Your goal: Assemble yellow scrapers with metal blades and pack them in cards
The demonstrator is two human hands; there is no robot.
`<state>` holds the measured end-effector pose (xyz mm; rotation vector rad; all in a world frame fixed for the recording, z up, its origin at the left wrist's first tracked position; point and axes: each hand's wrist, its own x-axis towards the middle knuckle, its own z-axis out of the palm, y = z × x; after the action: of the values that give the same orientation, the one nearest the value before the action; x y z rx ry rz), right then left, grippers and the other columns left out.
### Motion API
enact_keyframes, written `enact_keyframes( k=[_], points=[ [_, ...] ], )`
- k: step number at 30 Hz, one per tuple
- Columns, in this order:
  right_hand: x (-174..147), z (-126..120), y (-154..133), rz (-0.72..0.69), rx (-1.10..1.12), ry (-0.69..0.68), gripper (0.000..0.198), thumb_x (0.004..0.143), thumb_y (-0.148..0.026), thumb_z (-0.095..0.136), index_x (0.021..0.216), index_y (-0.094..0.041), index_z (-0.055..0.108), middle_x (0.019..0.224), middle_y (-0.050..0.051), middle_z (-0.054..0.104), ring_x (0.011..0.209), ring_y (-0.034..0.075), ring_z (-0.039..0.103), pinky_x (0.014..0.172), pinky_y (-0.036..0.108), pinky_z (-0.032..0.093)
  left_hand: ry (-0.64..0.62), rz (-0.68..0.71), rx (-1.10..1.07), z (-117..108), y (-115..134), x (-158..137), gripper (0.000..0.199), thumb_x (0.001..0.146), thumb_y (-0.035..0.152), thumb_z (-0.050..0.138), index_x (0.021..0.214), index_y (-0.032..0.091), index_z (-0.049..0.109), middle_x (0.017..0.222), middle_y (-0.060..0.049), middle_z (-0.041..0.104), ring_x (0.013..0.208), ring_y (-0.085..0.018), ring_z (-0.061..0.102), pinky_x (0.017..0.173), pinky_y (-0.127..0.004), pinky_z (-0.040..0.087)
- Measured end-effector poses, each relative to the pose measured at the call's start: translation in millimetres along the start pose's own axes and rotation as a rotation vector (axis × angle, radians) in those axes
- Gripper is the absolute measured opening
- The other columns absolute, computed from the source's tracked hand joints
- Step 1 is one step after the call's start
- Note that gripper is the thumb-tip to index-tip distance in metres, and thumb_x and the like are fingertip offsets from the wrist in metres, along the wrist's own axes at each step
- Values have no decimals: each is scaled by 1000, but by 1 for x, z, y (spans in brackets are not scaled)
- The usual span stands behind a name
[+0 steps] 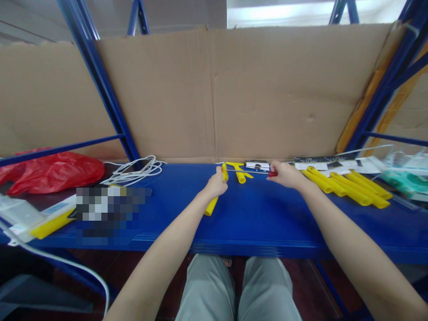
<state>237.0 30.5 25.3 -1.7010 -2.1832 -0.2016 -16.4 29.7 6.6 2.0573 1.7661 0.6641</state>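
My left hand (pixel 216 183) is closed around a yellow plastic handle (pixel 211 206), whose tube end sticks out below the fist and whose head shows above it. In my right hand (pixel 286 174) is a screwdriver with a red grip (pixel 273 174). Its long thin shaft points left, level with the head of the yellow handle; I cannot tell whether the tip touches it. Just behind the shaft lies another yellow plastic handle (pixel 240 175) with a wide head. Beyond it, near the right hand, is a small black-and-white box (pixel 257 165).
Several yellow tubes (pixel 354 189) lie at right beside black-and-white packaging (pixel 310 165). At left are a coiled white cable (pixel 142 171), a red plastic bag (pixel 60 171) and a yellow-handled item (pixel 53 224). Cardboard (pixel 214 98) and blue posts (pixel 103 84) border the blue shelf (pixel 257 223).
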Motion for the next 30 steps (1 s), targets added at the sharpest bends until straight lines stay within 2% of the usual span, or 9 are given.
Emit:
enact_keyframes(
  k=[6, 11, 14, 17, 23, 26, 30],
  points=[
    [0, 1, -1, 2, -14, -19, 17, 72, -29, 63, 77, -23, 48, 69, 3, 64, 61, 18, 56, 51, 25, 32, 2, 0, 5, 1, 0, 1, 42, 83, 11, 47, 122, 14, 31, 106, -18, 65, 96, -25, 64, 78, -32, 48],
    [-1, -1, -5, -41, 34, -128, 18, 81, -38, 54, 75, -21, 52, 77, 8, 67, 66, 20, 59, 56, 27, 37, 1, -18, 17, 0, 0, 0, 41, 84, 11, 46, 122, 12, 30, 108, -20, 64, 96, -26, 65, 76, -32, 48],
    [-1, -3, -7, -111, 57, -200, 27, 87, -35, 43, 67, -20, 52, 74, 10, 66, 66, 20, 59, 59, 29, 38, 2, -16, 23, -1, 0, 0, 41, 84, 10, 46, 122, 11, 30, 107, -21, 64, 96, -26, 65, 77, -33, 48],
    [0, -4, -8, -115, 49, -157, 25, 85, -35, 47, 66, -20, 52, 72, 9, 66, 65, 20, 59, 59, 29, 38, 13, -18, 25, -1, 0, 0, 41, 83, 11, 47, 121, 12, 31, 107, -20, 64, 96, -26, 64, 78, -33, 48],
    [-2, -2, -10, -5, -4, -43, 22, 72, -35, 65, 74, -22, 48, 71, 4, 64, 63, 18, 57, 52, 25, 33, 15, -21, 40, -1, 1, -1, 42, 83, 9, 46, 123, 12, 31, 108, -21, 64, 97, -26, 64, 79, -33, 47],
    [-2, -1, -10, 26, -7, -39, 22, 73, -35, 65, 78, -22, 47, 70, 4, 63, 63, 18, 57, 51, 25, 33, 11, -17, 53, -1, 2, -1, 42, 84, 10, 45, 123, 11, 30, 108, -21, 63, 97, -27, 64, 78, -33, 47],
    [-2, 2, -6, -9, 72, -78, 20, 77, -33, 60, 77, -22, 44, 75, 5, 64, 64, 17, 58, 54, 25, 36, 14, -1, 46, -1, 1, -1, 43, 83, 10, 46, 123, 10, 30, 107, -21, 64, 96, -28, 64, 77, -33, 47]
  ],
)
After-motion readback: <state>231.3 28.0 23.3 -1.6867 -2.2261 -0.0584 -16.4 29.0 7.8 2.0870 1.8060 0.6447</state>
